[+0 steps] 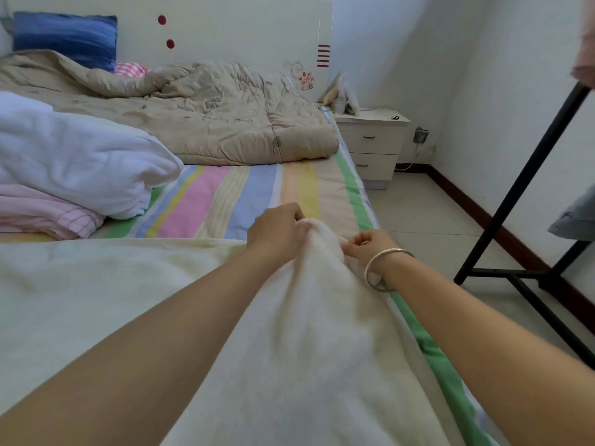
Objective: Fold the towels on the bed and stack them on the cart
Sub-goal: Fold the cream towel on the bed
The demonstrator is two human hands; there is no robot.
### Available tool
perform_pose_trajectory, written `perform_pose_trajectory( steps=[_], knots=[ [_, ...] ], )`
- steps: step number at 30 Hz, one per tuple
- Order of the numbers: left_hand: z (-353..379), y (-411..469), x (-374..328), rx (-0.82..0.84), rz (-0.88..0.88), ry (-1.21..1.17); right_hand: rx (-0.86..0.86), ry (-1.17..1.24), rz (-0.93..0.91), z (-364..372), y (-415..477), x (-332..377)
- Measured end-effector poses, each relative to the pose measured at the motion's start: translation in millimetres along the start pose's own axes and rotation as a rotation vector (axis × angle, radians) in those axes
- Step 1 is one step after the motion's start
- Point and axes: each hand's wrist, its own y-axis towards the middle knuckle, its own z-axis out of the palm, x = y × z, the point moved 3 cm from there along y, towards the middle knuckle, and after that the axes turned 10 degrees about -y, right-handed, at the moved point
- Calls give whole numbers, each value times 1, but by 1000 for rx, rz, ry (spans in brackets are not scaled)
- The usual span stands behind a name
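Note:
A large cream towel (135, 291) lies spread over the near part of the striped bed (244, 194). Its far right corner is bunched up and raised. My left hand (277, 226) grips that bunched edge from the left, fingers curled round the cloth. My right hand (370, 246), with a silver bangle on the wrist, pinches the same edge from the right. A white towel (80, 159) lies crumpled at the left of the bed, on top of a pink striped towel (42, 214). No cart shows in view.
A beige quilt (199, 114) lies rumpled across the head of the bed, with a blue pillow (64, 37) behind it. A white nightstand (373, 140) stands right of the bed. A black metal rack (528, 201) leans over the tiled floor at the right.

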Motion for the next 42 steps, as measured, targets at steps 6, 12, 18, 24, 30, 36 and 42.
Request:
perform_pose_trajectory(
  steps=[6,12,18,24,30,36,42],
  knots=[
    [18,6,24,245,-86,348,26,-172,105,-1,10,-7],
    [-12,15,44,463,-151,336,119,-145,109,5,14,4],
    [-27,20,55,596,-172,109,63,-170,37,5,17,2],
    [-15,40,36,347,57,294,-97,-21,95,-20,33,-12],
    [28,51,27,207,147,573,0,125,194,-9,53,-42],
    [63,29,32,-29,229,849,-21,3,256,-2,55,-41],
    [47,-31,-12,-194,376,476,8,318,307,-12,30,-43]
  ],
)
